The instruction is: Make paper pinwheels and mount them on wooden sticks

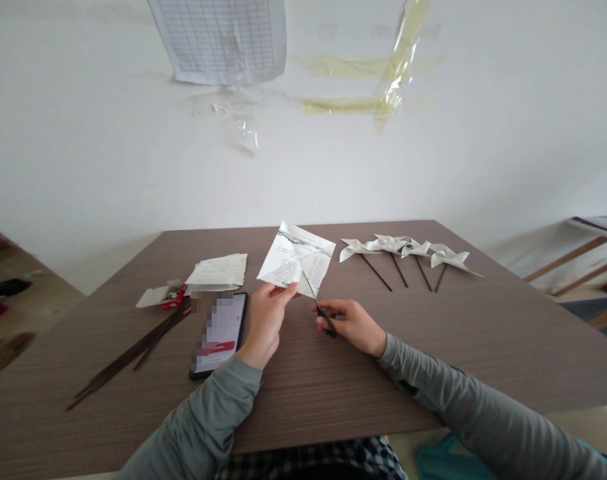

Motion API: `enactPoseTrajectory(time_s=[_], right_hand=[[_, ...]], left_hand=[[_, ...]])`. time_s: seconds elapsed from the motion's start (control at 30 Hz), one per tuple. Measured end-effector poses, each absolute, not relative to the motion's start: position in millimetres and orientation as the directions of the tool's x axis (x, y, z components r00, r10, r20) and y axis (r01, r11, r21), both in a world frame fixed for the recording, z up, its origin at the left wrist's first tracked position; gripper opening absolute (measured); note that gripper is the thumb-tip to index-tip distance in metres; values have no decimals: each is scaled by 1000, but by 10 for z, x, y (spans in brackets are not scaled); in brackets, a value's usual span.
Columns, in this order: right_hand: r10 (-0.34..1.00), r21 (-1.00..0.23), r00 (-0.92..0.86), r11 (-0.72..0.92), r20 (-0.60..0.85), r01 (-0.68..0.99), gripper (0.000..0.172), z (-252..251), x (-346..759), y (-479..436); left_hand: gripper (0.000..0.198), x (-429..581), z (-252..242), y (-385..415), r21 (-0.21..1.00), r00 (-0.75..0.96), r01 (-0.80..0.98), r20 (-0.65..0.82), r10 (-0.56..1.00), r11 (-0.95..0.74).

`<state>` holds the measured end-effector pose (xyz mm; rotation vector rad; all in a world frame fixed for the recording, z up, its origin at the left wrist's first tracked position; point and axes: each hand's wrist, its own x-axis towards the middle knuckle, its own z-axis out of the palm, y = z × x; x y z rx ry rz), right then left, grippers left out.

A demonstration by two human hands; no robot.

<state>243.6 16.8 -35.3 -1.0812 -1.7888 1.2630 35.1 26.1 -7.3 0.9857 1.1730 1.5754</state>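
Note:
My left hand [269, 319] pinches the near edge of a square sheet of printed paper [293, 257], holding it up above the table. In my right hand [354, 323] is a pair of scissors [325, 321] with dark handles, my fingers closed around the grips. Its blades meet the paper's near right corner and point toward the middle of the sheet. Right of the paper lie several paper pinwheels [356, 248] on thin dark sticks, side by side. A phone [218, 337] with its screen lit lies left of my left hand.
A stack of cut paper sheets [217, 272] lies at the table's left. Beside it stands an open small red box [173, 295] with small pieces inside. Several dark sticks [128, 357] spread across the table [303, 393] at the left. A white wall [303, 180] rises behind.

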Motion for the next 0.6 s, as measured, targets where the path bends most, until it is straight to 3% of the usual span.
enactPoseTrajectory(time_s=[0.33,0.6], right_hand=[[914,-956,-404,160,50,245,53,-308,2422,148],[906,-953,-416,187,75,237,63,-370,2430,173]], left_hand=[[47,343,-73,254,972,-268,-191,83,960,-138],[48,361,-64,249,970,-263,-207,74,962,-131]])
